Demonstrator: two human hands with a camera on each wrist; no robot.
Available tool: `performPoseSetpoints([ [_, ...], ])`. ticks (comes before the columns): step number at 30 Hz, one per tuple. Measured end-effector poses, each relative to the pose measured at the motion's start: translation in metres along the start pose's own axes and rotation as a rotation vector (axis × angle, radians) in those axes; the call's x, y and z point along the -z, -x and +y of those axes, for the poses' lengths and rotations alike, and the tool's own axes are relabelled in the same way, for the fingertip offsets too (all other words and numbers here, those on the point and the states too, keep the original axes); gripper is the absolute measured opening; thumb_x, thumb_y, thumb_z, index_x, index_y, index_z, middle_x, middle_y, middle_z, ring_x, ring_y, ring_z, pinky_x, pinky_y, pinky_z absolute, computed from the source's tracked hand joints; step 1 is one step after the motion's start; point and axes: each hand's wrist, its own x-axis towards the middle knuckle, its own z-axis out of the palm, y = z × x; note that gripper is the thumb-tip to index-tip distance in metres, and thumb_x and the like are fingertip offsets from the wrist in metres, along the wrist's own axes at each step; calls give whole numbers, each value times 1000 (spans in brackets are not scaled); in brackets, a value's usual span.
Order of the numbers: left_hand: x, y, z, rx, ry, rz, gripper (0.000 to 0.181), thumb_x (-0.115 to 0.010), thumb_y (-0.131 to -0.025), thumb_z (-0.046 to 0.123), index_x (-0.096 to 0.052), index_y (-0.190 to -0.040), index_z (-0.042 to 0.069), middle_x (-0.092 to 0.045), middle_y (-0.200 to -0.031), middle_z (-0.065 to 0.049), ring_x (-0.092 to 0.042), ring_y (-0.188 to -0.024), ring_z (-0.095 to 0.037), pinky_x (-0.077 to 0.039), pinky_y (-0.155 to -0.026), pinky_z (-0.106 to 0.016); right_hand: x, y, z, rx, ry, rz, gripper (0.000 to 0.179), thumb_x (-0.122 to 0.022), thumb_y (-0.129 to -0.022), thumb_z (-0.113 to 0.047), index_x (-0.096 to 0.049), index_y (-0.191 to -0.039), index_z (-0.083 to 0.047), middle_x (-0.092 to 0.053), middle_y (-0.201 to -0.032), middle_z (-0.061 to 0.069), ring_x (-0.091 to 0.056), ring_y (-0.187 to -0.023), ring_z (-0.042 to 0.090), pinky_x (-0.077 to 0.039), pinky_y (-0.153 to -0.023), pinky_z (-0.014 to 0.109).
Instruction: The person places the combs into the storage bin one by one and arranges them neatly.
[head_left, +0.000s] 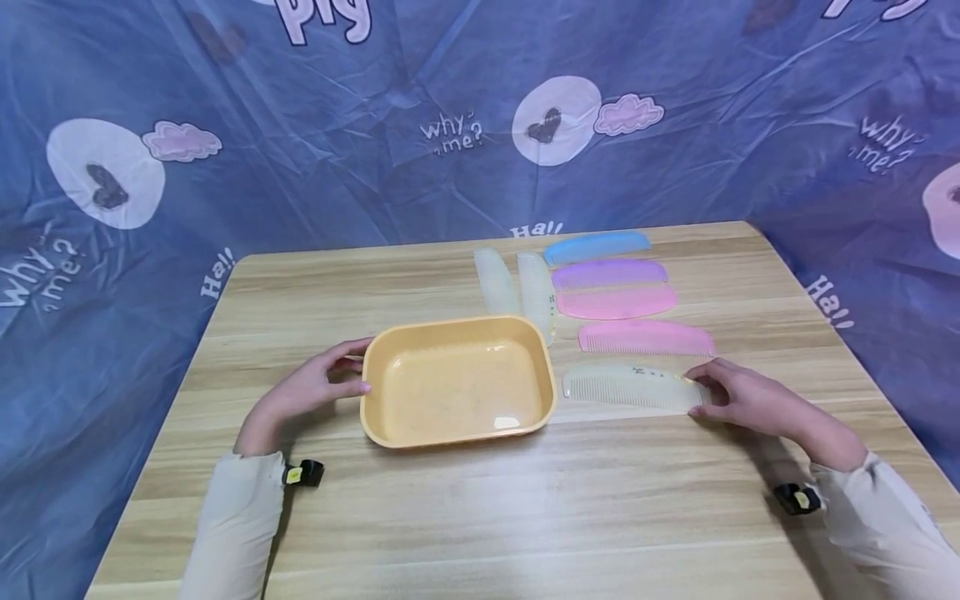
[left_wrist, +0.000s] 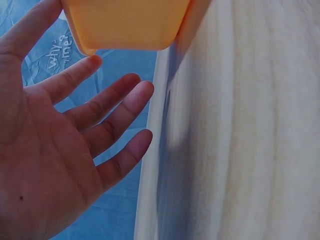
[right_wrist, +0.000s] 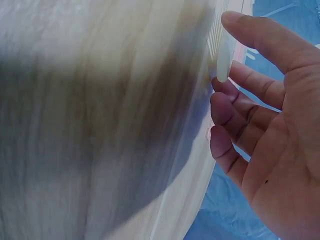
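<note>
A yellow rectangular plastic basin (head_left: 442, 441) with nothing in it sits in the middle of the table. At its left end, my left hand (head_left: 311, 387) touches the rim with thumb and forefinger. The left wrist view shows the other fingers (left_wrist: 120, 112) spread loosely beneath the basin's wall (left_wrist: 125, 25). To the right, my right hand (head_left: 757, 404) pinches the end of a whitish translucent comb (head_left: 630, 387) between thumb and fingers. That comb lies level, teeth toward me, close over the tabletop. In the right wrist view its rounded end (right_wrist: 223, 65) shows between thumb and forefinger.
Behind the held comb lie a pink comb (head_left: 645, 337), another pink comb (head_left: 617, 303), a purple comb (head_left: 611, 272) and a blue comb (head_left: 597, 247). Two whitish combs, one left (head_left: 495, 279) and one right (head_left: 536, 292), stretch behind the basin. A blue printed cloth (head_left: 360, 150) hangs beyond the table.
</note>
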Motion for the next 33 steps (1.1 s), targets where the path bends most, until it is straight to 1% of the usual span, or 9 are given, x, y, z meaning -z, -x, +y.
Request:
performPoseSetpoints([
  [3, 0, 0, 0, 10, 6, -2, 74, -70, -89, 25, -31, -151, 12, -44, -146, -15, -55, -123, -34, -47, -99, -35, 1, 0, -1, -6, -3, -8, 44, -82, -74, -21, -63, -109, -3, -54, -90, -4, -43, -76, -3, -42, -65, 22],
  [8, -1, 1, 0, 22, 7, 6, 74, -71, -88, 26, -33, -150, 13, -46, -145, -14, -55, -122, -33, -45, -101, -45, 0, -1, -1, 9, -14, -16, 46, -83, -74, -20, -63, -110, -1, -50, -87, -4, -42, -75, -2, -39, -63, 22],
  [10, -1, 0, 0, 16, 6, 7, 74, -71, -89, 26, -33, -150, 13, -46, -145, -15, -54, -122, -34, -44, -101, -47, 0, -1, 0, 8, -26, -11, 45, -82, -74, -19, -64, -110, 0, -51, -86, -5, -42, -74, -3, -39, -62, 21],
  [16, -1, 0, 0, 14, 18, 0, 73, -70, -89, 24, -32, -151, 13, -43, -148, -15, -54, -123, -35, -44, -101, -46, 1, 0, 0, -13, -142, -23, 41, -78, -78, -11, -59, -114, -4, -45, -69, -12, -38, -62, -6, -35, -57, 19],
  [21, 0, 0, 0, 17, 27, -1, 73, -70, -89, 23, -32, -150, 12, -42, -148, -16, -54, -124, -36, -43, -103, -49, 2, 2, -2, -38, -229, -36, 41, -75, -81, -9, -55, -117, -4, -41, -67, -12, -35, -59, -5, -33, -55, 19],
  [25, -1, 0, 1, 22, 34, -1, 73, -70, -89, 23, -32, -151, 12, -42, -148, -16, -53, -124, -36, -41, -104, -52, 2, 4, 0, -79, -379, -51, 42, -73, -84, -7, -53, -120, -3, -44, -67, -10, -38, -57, -2, -34, -51, 22],
  [27, -1, 0, 1, 22, 37, -3, 73, -70, -89, 23, -32, -151, 11, -42, -148, -17, -53, -124, -36, -41, -104, -53, 2, 5, 2, -87, -488, -75, 41, -70, -86, -4, -51, -121, -5, -51, -69, -8, -44, -59, -1, -38, -51, 23],
  [30, -1, 0, 1, 23, 34, -4, 74, -70, -89, 23, -31, -151, 11, -42, -148, -17, -53, -124, -36, -42, -103, -51, 2, 5, 4, -97, -646, -120, 39, -64, -89, 0, -49, -122, -14, -61, -74, -4, -51, -62, 2, -42, -51, 25],
  [33, -1, 0, 0, 25, 33, -5, 74, -69, -90, 23, -30, -151, 11, -42, -148, -17, -54, -123, -36, -43, -102, -49, 4, 5, 6, -104, -745, -139, 42, -60, -90, 2, -49, -121, -25, -65, -78, -4, -54, -63, 4, -42, -50, 29],
])
